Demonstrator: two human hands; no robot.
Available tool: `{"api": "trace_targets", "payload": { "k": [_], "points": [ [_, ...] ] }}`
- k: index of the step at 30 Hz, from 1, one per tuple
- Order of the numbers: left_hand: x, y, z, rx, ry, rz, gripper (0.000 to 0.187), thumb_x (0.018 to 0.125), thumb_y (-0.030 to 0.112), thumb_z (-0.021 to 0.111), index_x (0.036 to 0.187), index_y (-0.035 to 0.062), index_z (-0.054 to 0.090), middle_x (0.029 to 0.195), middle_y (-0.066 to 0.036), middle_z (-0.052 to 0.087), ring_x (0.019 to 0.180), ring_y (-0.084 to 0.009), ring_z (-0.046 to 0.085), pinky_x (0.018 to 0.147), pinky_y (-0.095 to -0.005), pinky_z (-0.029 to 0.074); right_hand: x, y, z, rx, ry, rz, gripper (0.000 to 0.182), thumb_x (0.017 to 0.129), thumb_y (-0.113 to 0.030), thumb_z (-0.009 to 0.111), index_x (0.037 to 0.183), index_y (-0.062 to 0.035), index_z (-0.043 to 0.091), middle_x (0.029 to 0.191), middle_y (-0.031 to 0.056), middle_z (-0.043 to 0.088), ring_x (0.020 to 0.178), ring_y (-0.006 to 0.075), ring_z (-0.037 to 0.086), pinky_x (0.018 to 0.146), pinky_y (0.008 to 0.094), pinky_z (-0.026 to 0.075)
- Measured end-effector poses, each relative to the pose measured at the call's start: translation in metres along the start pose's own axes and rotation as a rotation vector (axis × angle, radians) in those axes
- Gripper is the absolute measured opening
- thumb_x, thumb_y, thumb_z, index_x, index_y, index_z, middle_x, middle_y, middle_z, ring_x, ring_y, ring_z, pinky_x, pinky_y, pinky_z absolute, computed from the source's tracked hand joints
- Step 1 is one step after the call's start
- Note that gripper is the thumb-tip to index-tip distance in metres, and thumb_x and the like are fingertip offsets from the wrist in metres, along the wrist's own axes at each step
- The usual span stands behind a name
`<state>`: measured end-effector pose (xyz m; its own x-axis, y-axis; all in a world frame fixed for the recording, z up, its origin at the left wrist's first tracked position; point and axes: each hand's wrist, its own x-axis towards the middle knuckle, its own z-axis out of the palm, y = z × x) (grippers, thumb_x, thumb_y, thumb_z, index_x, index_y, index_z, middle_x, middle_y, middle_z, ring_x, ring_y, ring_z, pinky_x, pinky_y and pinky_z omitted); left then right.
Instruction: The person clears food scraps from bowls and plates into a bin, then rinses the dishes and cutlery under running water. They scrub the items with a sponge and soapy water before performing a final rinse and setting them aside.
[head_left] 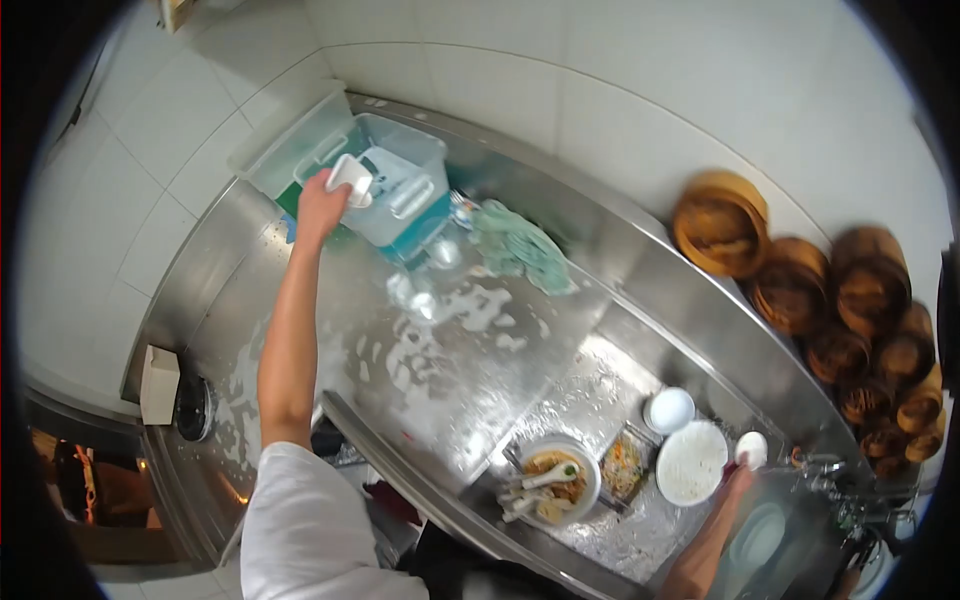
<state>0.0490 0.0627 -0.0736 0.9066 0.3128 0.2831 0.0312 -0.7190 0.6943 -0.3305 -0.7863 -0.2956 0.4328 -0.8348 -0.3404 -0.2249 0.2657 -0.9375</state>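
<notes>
I've got white tiled walls [640, 50] around a stainless steel tabletop [440, 370], wet and shiny with glare. Round wooden steamer baskets [720, 225] are kinda piled up along the right-hand wall.

Left hand [323, 205] holding white dish [351, 180] over clear bin [408, 190]; right hand [738, 478] at small white bowl [751, 449]

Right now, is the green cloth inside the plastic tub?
No, the green cloth lies on the steel counter beside the plastic tub.
</notes>
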Motion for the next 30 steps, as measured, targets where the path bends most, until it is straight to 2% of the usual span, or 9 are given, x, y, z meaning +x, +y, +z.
{"api": "trace_targets", "payload": {
  "k": [2,6,9,11,13,16,18,23,30],
  "points": [
    [0.114,-0.055,-0.020,0.324,-0.122,0.023,0.046,0.070,0.023,0.064,0.110,0.0003,0.066,0.105,-0.025,0.067,0.103,-0.0378,0.065,0.087,-0.0418,0.052,-0.083,0.014,0.134,-0.194,-0.209,-0.058,0.029,0.085,-0.012,0.063,0.113,-0.0051,0.061,0.085,0.0007,0.064,0.059,0.0085,0.054,0.046,0.0233,0.038],
    [0.156,-0.059,-0.007,0.765,-0.332,-0.073,0.042,0.076,0.023,0.063,0.113,0.0039,0.067,0.113,-0.020,0.067,0.106,-0.0351,0.065,0.091,-0.0419,0.052,-0.270,-0.054,0.396,-0.325,-0.747,-0.463,0.055,0.082,-0.006,0.060,0.136,-0.0009,0.048,0.119,0.0088,0.061,0.107,0.0190,0.058,0.095,0.0312,0.045],
    [0.180,-0.073,-0.005,0.811,-0.477,-0.044,0.037,0.080,0.019,0.062,0.115,0.0054,0.067,0.120,-0.017,0.065,0.111,-0.0340,0.063,0.091,-0.0427,0.052,-0.373,-0.117,0.558,-0.240,-1.135,-0.659,0.044,0.078,-0.004,0.057,0.122,-0.0045,0.059,0.106,0.0078,0.063,0.094,0.0161,0.061,0.076,0.0288,0.051],
    [0.184,-0.076,-0.023,0.704,-0.384,-0.004,0.033,0.078,0.013,0.063,0.110,0.0063,0.068,0.119,-0.017,0.065,0.110,-0.0349,0.063,0.089,-0.0426,0.053,-0.452,-0.166,0.630,-0.317,-1.215,-0.295,0.033,0.078,-0.008,0.056,0.109,-0.0019,0.062,0.081,0.0038,0.061,0.063,0.0103,0.052,0.052,0.0253,0.039],
    [0.172,-0.082,-0.052,0.481,-0.171,0.110,0.023,0.078,0.014,0.065,0.099,0.0056,0.067,0.106,-0.018,0.067,0.099,-0.0371,0.065,0.082,-0.0447,0.053,-0.475,-0.164,0.701,-0.347,-1.268,-0.317,0.030,0.075,-0.011,0.054,0.100,0.0030,0.060,0.069,0.0047,0.055,0.052,0.0093,0.042,0.049,0.0277,0.028],
    [0.117,-0.084,-0.087,0.078,0.063,0.412,0.012,0.080,0.012,0.065,0.089,0.0045,0.063,0.085,-0.015,0.064,0.070,-0.0337,0.060,0.065,-0.0421,0.049,-0.502,-0.146,0.752,-0.253,-1.238,-0.209,0.039,0.088,-0.013,0.057,0.119,0.0090,0.052,0.095,0.0125,0.063,0.074,0.0187,0.063,0.065,0.0293,0.051],
    [0.056,-0.061,-0.105,-0.115,-0.049,0.344,0.007,0.082,0.009,0.063,0.088,0.0044,0.061,0.078,-0.009,0.060,0.060,-0.0222,0.055,0.057,-0.0339,0.044,-0.516,-0.130,0.744,0.313,-1.129,-0.143,0.042,0.091,-0.021,0.063,0.118,0.0090,0.056,0.097,0.0160,0.066,0.085,0.0239,0.068,0.083,0.0302,0.054],
    [-0.133,-0.042,-0.079,-0.612,-0.768,0.128,0.009,0.086,0.007,0.066,0.095,0.0053,0.064,0.085,-0.001,0.062,0.069,-0.0074,0.053,0.063,-0.0235,0.044,-0.406,-0.059,0.544,0.038,-1.065,-0.089,0.034,0.096,-0.020,0.059,0.124,0.0011,0.055,0.104,0.0121,0.067,0.099,0.0219,0.065,0.087,0.0332,0.054],
    [-0.328,0.032,0.017,-0.567,-1.507,0.039,0.023,0.088,0.010,0.066,0.110,0.0023,0.062,0.089,-0.005,0.065,0.079,-0.0122,0.061,0.071,-0.0281,0.050,-0.027,0.060,0.037,0.029,-0.436,0.029,0.023,0.091,-0.020,0.056,0.100,0.0009,0.062,0.088,0.0113,0.066,0.077,0.0206,0.066,0.071,0.0303,0.056]
  ]
}}
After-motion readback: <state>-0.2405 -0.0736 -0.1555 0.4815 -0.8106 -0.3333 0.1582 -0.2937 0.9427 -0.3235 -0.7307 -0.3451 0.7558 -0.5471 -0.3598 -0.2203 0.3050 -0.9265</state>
